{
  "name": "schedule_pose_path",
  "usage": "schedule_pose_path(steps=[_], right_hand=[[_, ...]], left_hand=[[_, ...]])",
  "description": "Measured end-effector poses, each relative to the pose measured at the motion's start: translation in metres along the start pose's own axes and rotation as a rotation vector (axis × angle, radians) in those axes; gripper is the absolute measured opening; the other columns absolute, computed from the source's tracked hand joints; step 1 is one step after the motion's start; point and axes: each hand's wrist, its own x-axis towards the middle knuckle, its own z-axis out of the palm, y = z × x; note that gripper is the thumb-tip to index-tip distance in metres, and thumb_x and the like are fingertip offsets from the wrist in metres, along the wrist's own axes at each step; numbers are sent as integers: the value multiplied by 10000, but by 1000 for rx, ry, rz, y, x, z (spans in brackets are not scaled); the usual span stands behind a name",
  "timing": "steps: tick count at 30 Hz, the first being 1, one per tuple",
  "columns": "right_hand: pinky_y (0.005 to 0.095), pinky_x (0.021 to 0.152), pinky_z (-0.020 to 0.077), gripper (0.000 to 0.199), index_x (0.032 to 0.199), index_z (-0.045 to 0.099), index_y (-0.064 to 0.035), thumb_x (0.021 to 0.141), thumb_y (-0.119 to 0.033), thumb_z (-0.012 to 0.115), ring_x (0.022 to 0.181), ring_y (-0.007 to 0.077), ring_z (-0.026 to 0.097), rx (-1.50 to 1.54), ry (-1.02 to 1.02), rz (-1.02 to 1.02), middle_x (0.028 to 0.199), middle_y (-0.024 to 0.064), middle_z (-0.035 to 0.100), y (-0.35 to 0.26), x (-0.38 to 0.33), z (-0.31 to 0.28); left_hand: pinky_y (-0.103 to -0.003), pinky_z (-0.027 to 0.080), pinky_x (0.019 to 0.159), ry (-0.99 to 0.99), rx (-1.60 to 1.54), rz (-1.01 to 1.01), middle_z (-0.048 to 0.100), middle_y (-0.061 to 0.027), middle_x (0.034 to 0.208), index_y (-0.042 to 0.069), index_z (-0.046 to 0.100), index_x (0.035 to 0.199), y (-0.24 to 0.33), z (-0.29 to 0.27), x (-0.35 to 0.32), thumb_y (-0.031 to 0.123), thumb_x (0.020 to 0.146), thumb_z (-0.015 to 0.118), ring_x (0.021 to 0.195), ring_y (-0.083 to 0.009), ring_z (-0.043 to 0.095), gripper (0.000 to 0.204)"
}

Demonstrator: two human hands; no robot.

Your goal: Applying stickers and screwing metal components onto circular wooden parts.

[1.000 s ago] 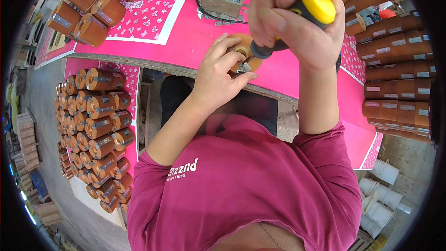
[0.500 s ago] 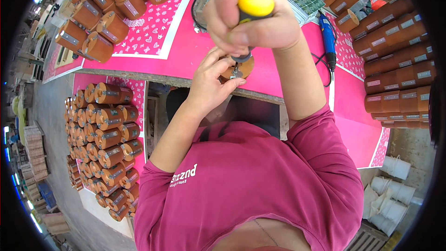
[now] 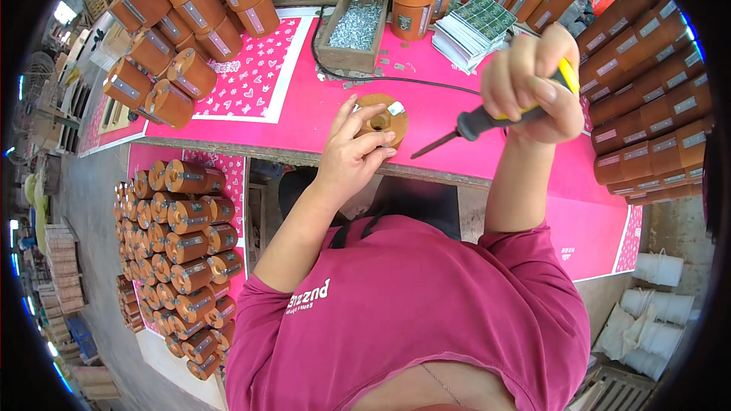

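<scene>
My left hand (image 3: 352, 151) steadies a round brown wooden block (image 3: 394, 128) near the table's front edge, its fingers bent over the top. A dark hole shows in the middle of the block's top face, with small pale metal pieces by the rim. Off to the right, my right hand (image 3: 537, 84) is closed around a black and yellow screwdriver (image 3: 478, 122). Its dark shaft slants down to the left, and the tip is apart from the block.
An open wooden box of screws (image 3: 356, 24) stands behind the block, beside a stack of green-and-white cards (image 3: 474, 30). A black cable (image 3: 396, 78) crosses the pink table (image 3: 304, 118). Brown wooden cylinders are piled at far left (image 3: 171, 103), right (image 3: 647, 122) and lower left (image 3: 189, 247).
My right hand has lifted the screwdriver off the block and swung it to the right, tilting it sideways. The left hand stays on the block, whose top is now uncovered.
</scene>
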Motion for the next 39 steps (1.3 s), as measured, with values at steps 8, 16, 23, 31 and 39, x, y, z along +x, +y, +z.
schedule_pose_path(steps=[8, 16, 23, 31, 39], right_hand=[[291, 445, 429, 96, 805, 397, -57, 740, -35, 465, 477, 136, 452, -9, 86, -37, 627, 62, 443, -20, -28, -12], [283, 452, 425, 97, 809, 391, -56, 753, -42, 469, 489, 136, 455, -55, 121, -46, 633, 68, 441, -23, -36, -9], [278, 439, 419, 113, 796, 381, -52, 745, -36, 482, 485, 137, 448, -77, 125, -53, 632, 72, 439, -23, -41, -8], [279, 440, 421, 132, 795, 371, -52, 740, -39, 490, 479, 139, 445, -61, 149, -46, 630, 73, 434, -24, -44, -7], [284, 450, 436, 148, 808, 380, -52, 735, -37, 507, 485, 143, 465, -34, 138, -44, 637, 77, 451, -18, -45, -8]], left_hand=[[-442, 339, 972, 6, -111, 2, 559, -85, 1127, 106, 651, 818, -10, 0, -5, 96, 599, 743, 1180, -347, 405, 237], [-374, 409, 892, -108, 13, -269, 476, -154, 1199, 16, 601, 854, 23, -15, 10, 152, 638, 722, 1103, -309, 475, 282], [-341, 440, 836, -474, 51, -179, 490, -153, 1178, -19, 609, 791, 20, -37, 38, 103, 616, 720, 1013, -310, 529, 240], [-340, 441, 851, -653, -43, -205, 476, -170, 1216, -38, 613, 778, 13, -45, 54, 9, 607, 682, 1069, -295, 509, 191], [-345, 451, 844, -659, 55, -129, 457, -185, 1234, -51, 609, 834, 17, -45, 52, -7, 602, 664, 1094, -305, 494, 242]])
